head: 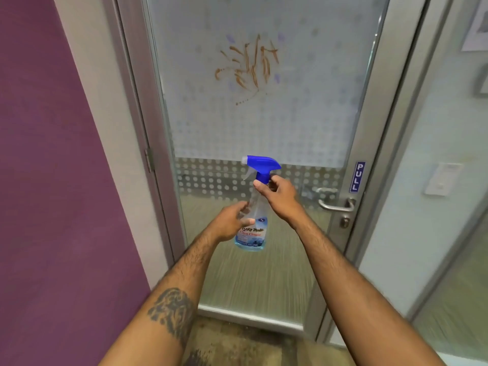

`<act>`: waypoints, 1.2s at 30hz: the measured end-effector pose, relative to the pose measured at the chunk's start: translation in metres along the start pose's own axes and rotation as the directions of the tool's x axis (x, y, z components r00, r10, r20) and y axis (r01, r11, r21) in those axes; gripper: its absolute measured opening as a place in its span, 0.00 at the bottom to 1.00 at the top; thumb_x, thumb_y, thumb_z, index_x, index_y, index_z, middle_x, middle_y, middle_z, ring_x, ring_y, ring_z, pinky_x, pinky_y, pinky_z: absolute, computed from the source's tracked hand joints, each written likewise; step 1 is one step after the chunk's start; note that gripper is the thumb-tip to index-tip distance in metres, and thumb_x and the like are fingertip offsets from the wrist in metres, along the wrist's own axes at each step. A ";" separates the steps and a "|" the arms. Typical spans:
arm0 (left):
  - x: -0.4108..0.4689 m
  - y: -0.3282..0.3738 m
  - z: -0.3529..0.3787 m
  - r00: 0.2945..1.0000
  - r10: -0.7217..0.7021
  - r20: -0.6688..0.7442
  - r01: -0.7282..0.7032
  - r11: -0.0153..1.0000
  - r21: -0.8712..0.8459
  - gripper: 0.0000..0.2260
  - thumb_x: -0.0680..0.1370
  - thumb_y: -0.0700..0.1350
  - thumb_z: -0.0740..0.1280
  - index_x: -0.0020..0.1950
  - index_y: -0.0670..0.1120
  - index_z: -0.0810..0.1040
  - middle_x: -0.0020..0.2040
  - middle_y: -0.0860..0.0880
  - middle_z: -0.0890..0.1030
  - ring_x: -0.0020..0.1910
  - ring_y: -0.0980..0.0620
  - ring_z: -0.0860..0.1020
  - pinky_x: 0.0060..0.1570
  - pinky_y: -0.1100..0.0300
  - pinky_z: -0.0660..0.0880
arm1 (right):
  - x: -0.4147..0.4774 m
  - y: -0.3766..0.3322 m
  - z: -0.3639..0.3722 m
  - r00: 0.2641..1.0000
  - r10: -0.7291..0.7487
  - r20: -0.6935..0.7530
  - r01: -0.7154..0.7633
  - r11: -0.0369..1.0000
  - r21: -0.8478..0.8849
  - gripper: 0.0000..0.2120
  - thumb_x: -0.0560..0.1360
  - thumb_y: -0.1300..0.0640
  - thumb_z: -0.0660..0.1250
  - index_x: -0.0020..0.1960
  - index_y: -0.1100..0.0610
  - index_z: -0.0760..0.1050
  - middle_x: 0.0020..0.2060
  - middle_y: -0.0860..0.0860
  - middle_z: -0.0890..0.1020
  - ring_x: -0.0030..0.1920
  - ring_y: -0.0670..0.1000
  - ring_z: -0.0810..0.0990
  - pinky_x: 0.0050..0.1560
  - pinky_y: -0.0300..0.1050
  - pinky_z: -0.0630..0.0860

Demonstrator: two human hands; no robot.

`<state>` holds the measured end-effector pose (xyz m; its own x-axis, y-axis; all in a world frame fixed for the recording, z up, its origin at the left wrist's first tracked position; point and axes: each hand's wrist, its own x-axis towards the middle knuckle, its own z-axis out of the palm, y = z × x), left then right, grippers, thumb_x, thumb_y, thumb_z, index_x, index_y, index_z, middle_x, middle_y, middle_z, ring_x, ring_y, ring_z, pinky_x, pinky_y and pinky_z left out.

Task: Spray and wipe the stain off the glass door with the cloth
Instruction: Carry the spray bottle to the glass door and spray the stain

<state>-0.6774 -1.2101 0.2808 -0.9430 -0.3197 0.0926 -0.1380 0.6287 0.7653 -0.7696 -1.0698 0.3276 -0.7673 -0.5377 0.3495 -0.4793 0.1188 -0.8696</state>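
Note:
A frosted glass door (264, 128) in a grey metal frame fills the middle of the view. A brown streaky stain (248, 64) marks its upper part. In front of the door I hold a clear spray bottle (253, 228) with a blue trigger head (261, 165) and a blue label. My right hand (277, 192) pinches the bottle's neck just under the trigger head. My left hand (232, 221) wraps the bottle's body from the left. The nozzle points left. No cloth is in view.
A purple wall (52, 180) stands to the left of the door frame. A metal lever handle (335, 204) with a keyhole below it sits at the door's right edge, under a blue PULL sign (356, 177). A glass side panel lies to the right.

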 end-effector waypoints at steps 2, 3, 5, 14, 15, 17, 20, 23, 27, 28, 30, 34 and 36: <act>0.023 0.002 -0.006 1.000 -0.006 -0.009 0.006 1.000 -0.014 0.23 0.80 0.43 0.70 0.75 0.44 0.70 0.68 0.44 0.77 0.65 0.48 0.76 0.66 0.50 0.75 | 0.026 0.002 -0.002 1.000 -0.013 0.007 0.013 1.000 0.002 0.11 0.76 0.44 0.69 0.50 0.51 0.79 0.42 0.50 0.83 0.41 0.44 0.78 0.42 0.39 0.72; 0.034 0.002 -0.009 1.000 -0.007 -0.010 0.007 1.000 -0.020 0.23 0.80 0.43 0.70 0.75 0.44 0.70 0.68 0.45 0.77 0.64 0.49 0.76 0.65 0.51 0.76 | 0.037 0.003 -0.002 1.000 -0.022 0.008 0.022 1.000 -0.003 0.11 0.76 0.44 0.69 0.50 0.51 0.79 0.41 0.48 0.82 0.40 0.43 0.78 0.41 0.38 0.71; 0.054 0.002 -0.015 1.000 -0.005 -0.009 0.005 1.000 -0.019 0.23 0.80 0.43 0.69 0.75 0.45 0.70 0.69 0.46 0.77 0.63 0.51 0.75 0.62 0.55 0.75 | 0.059 0.006 -0.003 0.999 -0.041 0.013 0.041 0.999 -0.001 0.11 0.77 0.44 0.68 0.51 0.52 0.79 0.40 0.47 0.81 0.40 0.43 0.78 0.41 0.38 0.71; 0.119 -0.004 -0.044 1.000 0.006 0.011 -0.006 1.000 0.019 0.25 0.81 0.45 0.69 0.77 0.47 0.69 0.71 0.47 0.75 0.63 0.53 0.75 0.61 0.57 0.74 | 0.128 0.010 0.006 0.996 -0.086 0.024 0.084 0.993 0.088 0.08 0.78 0.47 0.68 0.46 0.51 0.76 0.36 0.46 0.78 0.36 0.43 0.75 0.40 0.39 0.72; 0.124 -0.006 -0.049 1.000 0.012 0.018 -0.012 1.000 0.017 0.25 0.81 0.45 0.69 0.77 0.47 0.68 0.71 0.47 0.75 0.62 0.54 0.74 0.60 0.59 0.73 | 0.134 0.009 0.008 0.996 -0.091 0.025 0.088 0.992 0.090 0.08 0.77 0.47 0.68 0.46 0.51 0.76 0.36 0.46 0.78 0.36 0.43 0.76 0.40 0.40 0.72; 0.135 -0.009 -0.060 0.999 0.023 0.035 -0.023 1.000 0.005 0.26 0.80 0.45 0.69 0.78 0.48 0.68 0.71 0.47 0.75 0.63 0.55 0.74 0.59 0.60 0.72 | 0.146 0.003 0.012 0.995 -0.097 0.033 0.093 0.991 0.096 0.10 0.77 0.47 0.69 0.47 0.53 0.77 0.38 0.51 0.81 0.39 0.47 0.79 0.43 0.45 0.77; 0.150 -0.013 -0.081 0.996 0.044 0.078 -0.042 0.999 -0.023 0.26 0.80 0.45 0.70 0.78 0.49 0.68 0.69 0.49 0.77 0.66 0.52 0.75 0.62 0.58 0.73 | 0.166 -0.008 0.016 0.995 -0.091 0.042 0.085 0.987 0.136 0.14 0.76 0.46 0.70 0.52 0.56 0.79 0.46 0.55 0.85 0.48 0.53 0.84 0.54 0.52 0.81; 0.163 -0.012 -0.101 0.987 0.076 0.142 -0.071 0.997 -0.040 0.27 0.80 0.44 0.70 0.78 0.51 0.67 0.69 0.49 0.76 0.65 0.53 0.75 0.65 0.55 0.74 | 0.184 -0.022 0.018 0.994 -0.075 0.082 0.056 0.975 0.213 0.16 0.74 0.45 0.72 0.54 0.56 0.79 0.49 0.52 0.86 0.49 0.49 0.86 0.58 0.54 0.80; 0.183 -0.012 -0.139 0.965 0.134 0.226 -0.117 0.989 -0.090 0.26 0.80 0.43 0.71 0.77 0.48 0.70 0.73 0.47 0.75 0.67 0.53 0.75 0.69 0.52 0.73 | 0.209 -0.047 0.031 0.993 -0.074 0.091 0.040 0.943 0.331 0.18 0.73 0.47 0.74 0.58 0.55 0.80 0.52 0.52 0.86 0.50 0.49 0.86 0.60 0.56 0.79; 0.188 -0.012 -0.148 0.957 0.147 0.251 -0.125 0.987 -0.102 0.25 0.80 0.43 0.71 0.77 0.47 0.71 0.73 0.47 0.76 0.68 0.51 0.76 0.70 0.50 0.73 | 0.214 -0.053 0.035 0.992 -0.082 0.095 0.040 0.926 0.376 0.17 0.73 0.48 0.74 0.58 0.54 0.80 0.52 0.52 0.86 0.51 0.51 0.86 0.59 0.55 0.79; 0.198 -0.012 -0.168 0.931 0.186 0.314 -0.155 0.980 -0.121 0.23 0.80 0.42 0.71 0.75 0.44 0.73 0.70 0.46 0.79 0.68 0.48 0.78 0.70 0.48 0.74 | 0.224 -0.066 0.043 0.985 -0.106 0.138 0.030 0.884 0.467 0.17 0.73 0.49 0.73 0.61 0.52 0.79 0.55 0.52 0.86 0.54 0.54 0.85 0.55 0.51 0.77; 0.214 -0.013 -0.207 0.866 0.245 0.437 -0.192 0.968 -0.162 0.21 0.80 0.40 0.70 0.73 0.41 0.74 0.68 0.43 0.80 0.69 0.44 0.78 0.70 0.47 0.74 | 0.241 -0.088 0.059 0.974 -0.140 0.176 0.032 0.860 0.510 0.18 0.73 0.53 0.72 0.62 0.52 0.80 0.55 0.54 0.86 0.51 0.56 0.85 0.47 0.44 0.78; 0.223 -0.014 -0.225 0.844 0.247 0.476 -0.198 0.969 -0.150 0.23 0.79 0.40 0.71 0.74 0.42 0.74 0.68 0.43 0.80 0.68 0.44 0.78 0.70 0.48 0.74 | 0.248 -0.099 0.067 0.980 -0.129 0.148 0.031 0.845 0.534 0.14 0.72 0.54 0.73 0.57 0.54 0.82 0.49 0.56 0.85 0.45 0.54 0.85 0.43 0.43 0.78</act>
<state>-0.8174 -1.4494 0.4339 -0.9743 0.2225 -0.0363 0.0987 0.5657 0.8187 -0.8838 -1.2712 0.4769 -0.6272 -0.6662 0.4034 -0.2013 -0.3617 -0.9103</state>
